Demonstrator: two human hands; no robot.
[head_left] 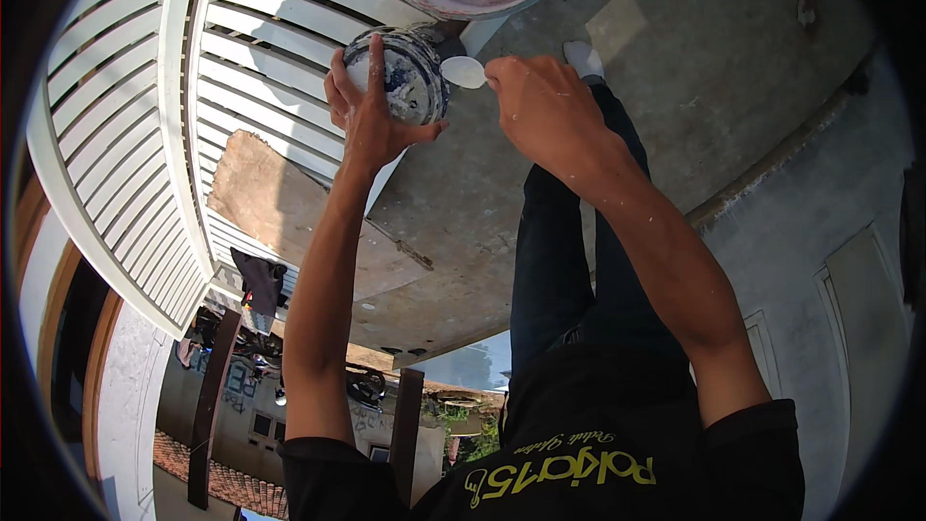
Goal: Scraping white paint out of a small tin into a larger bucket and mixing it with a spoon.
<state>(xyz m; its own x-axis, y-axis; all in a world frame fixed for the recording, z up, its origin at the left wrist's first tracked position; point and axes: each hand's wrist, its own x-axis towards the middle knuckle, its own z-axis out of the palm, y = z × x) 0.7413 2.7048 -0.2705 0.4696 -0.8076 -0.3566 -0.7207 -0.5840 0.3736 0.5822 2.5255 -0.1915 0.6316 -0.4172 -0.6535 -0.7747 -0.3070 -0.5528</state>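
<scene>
My left hand grips a round paint-smeared tub, with the thumb on its near side and the fingers spread across its left side and mouth. White smears and dark blue patches show inside the tub and along its rim. In my right hand is a white spoon, pinched between thumb and fingers. The spoon's bowl lies just right of the tub's rim; whether they touch I cannot tell. White specks dot my right forearm.
A large paint-stained bucket with a red-and-white inside stands beyond the tub. White slatted railing runs along the left. A brown board leans at the slats. My foot rests on the concrete floor.
</scene>
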